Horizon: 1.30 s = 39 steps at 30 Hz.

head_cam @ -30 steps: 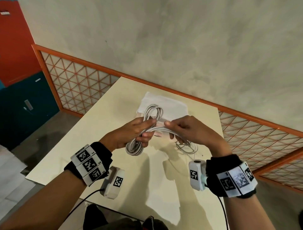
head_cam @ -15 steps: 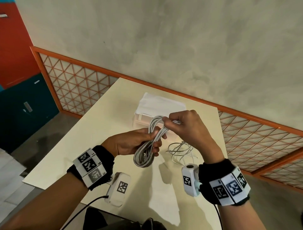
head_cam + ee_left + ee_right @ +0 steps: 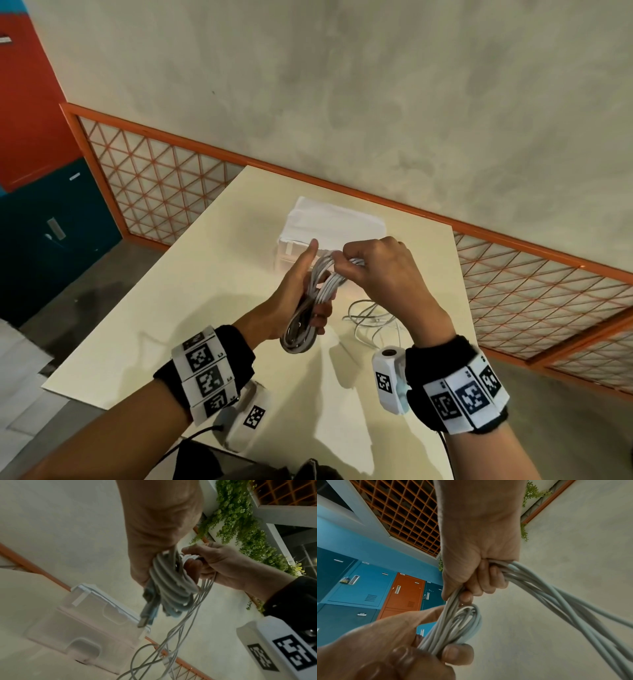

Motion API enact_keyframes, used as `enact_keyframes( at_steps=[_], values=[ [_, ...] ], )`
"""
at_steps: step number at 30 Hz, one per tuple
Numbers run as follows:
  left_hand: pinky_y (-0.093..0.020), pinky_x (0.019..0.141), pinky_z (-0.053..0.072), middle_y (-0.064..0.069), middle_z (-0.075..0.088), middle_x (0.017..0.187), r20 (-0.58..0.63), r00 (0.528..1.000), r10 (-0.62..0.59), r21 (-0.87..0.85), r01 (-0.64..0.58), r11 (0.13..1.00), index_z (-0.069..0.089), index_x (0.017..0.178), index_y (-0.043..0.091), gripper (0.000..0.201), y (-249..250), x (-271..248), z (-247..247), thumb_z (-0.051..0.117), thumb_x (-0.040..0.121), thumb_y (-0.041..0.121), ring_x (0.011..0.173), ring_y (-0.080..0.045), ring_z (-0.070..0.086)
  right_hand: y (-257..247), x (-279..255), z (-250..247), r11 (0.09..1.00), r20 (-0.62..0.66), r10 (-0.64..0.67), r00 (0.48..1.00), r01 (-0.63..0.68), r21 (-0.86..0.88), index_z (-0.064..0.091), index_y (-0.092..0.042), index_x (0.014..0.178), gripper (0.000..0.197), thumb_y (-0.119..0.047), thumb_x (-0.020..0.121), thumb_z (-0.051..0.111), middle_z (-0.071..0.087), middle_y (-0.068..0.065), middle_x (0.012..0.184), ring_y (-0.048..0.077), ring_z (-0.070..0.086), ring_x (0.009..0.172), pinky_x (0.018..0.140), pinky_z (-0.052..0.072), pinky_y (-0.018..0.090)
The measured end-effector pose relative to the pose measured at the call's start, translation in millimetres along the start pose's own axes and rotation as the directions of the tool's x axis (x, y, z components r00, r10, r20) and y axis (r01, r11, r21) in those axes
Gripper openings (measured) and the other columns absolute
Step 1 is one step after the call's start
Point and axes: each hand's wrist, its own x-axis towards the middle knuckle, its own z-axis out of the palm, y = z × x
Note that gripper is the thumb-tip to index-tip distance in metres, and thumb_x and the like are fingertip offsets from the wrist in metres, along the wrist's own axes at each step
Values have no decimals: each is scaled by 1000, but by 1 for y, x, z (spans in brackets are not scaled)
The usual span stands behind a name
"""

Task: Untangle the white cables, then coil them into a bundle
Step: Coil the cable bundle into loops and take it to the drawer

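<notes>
A long coil of white cable hangs upright above the cream table. My left hand grips the coil's middle, thumb raised beside it. My right hand grips several strands at the coil's top and bends them over it. In the left wrist view the coil shows a plug end hanging down, and thin strands trail from my right hand. In the right wrist view the strands run out of my right fist and my left hand holds the coil. Loose cable lies on the table below.
A clear plastic box with a white lid stands on the table just beyond the hands. An orange lattice rail runs behind the table along a grey wall. Blue and orange lockers stand to the left.
The coil has turned from lying across to standing upright and risen toward the box. My right hand has moved up to the coil's top, bending strands over it.
</notes>
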Motion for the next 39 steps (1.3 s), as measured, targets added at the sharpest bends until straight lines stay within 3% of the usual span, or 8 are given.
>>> enact_keyframes(
  at_steps=[6, 14, 17, 21, 26, 31, 35, 39],
  values=[
    [-27, 48, 39, 3, 36, 42, -117, 989, 92, 268, -58, 962, 45, 66, 10, 64, -3, -1, 0, 24, 90, 66, 37, -14, 30, -10, -2, 8, 999, -20, -19, 1000, 20, 39, 55, -10, 59, 42, -35, 91, 51, 50, 9, 50, 31, 43, 54, 55, 40, 35],
    [-19, 42, 31, 2, 31, 43, 17, 1000, 23, 265, -27, 964, 45, 65, 10, 81, -12, -13, 4, 0, 77, 77, 35, -12, 23, -13, 10, 8, 987, -32, 65, 997, -60, 150, 40, -21, 94, 14, -19, 86, 51, 54, -2, 46, 21, 48, 49, 58, 42, 33],
    [-17, 40, 29, 4, 30, 46, 84, 996, 8, 289, -32, 957, 45, 68, 12, 70, -6, -20, 4, 26, 73, 79, 37, -10, 21, -7, 15, 7, 986, -7, 114, 993, -113, 123, 42, -26, 90, 15, -22, 80, 53, 55, 0, 45, 18, 49, 52, 62, 45, 33],
    [-20, 41, 27, 3, 30, 50, 57, 992, 110, 444, -124, 887, 50, 67, 14, 35, -3, -22, -3, 59, 89, 39, 42, -11, 24, 2, 16, 8, 977, 59, 131, 990, -139, 163, 50, -24, 75, 30, -52, 86, 53, 52, -1, 42, 9, 46, 44, 56, 36, 28],
    [-20, 43, 29, 7, 24, 48, 28, 970, 242, 307, -239, 921, 48, 65, 17, 35, 7, -25, -19, 50, 95, 34, 40, -9, 20, 27, 8, 10, 773, 204, 233, 951, -308, 554, 56, -14, 60, 66, -67, 88, 28, 42, -9, 48, 6, 37, 47, 56, 32, 24],
    [-21, 47, 35, 9, 23, 43, 29, 943, 332, 182, -332, 926, 42, 62, 16, 40, 5, -25, -22, 45, 96, 36, 38, -9, 18, 30, -12, 34, 698, 169, 212, 962, -271, 663, 60, -11, 79, 62, -55, 96, 19, 34, 7, 59, 13, 32, 53, 52, 29, 24],
    [-19, 48, 35, 9, 26, 43, 34, 943, 332, 43, -333, 942, 52, 88, 5, 37, 2, -18, -22, 45, 89, 41, 35, -4, 22, 15, -14, 45, 689, 23, 257, 966, -200, 696, 52, 2, 86, 56, -46, 99, 27, 31, -8, 56, 6, 29, 50, 52, 28, 19],
    [-18, 51, 43, 9, 29, 46, 37, 924, 380, -57, -378, 924, 61, 85, 11, 30, 0, -9, -18, 48, 88, 38, 37, -3, 27, 2, -15, 53, 699, -35, 264, 964, -167, 695, 55, -15, 81, 37, -36, 102, 32, 34, -8, 51, 6, 32, 47, 51, 30, 17]
  ],
)
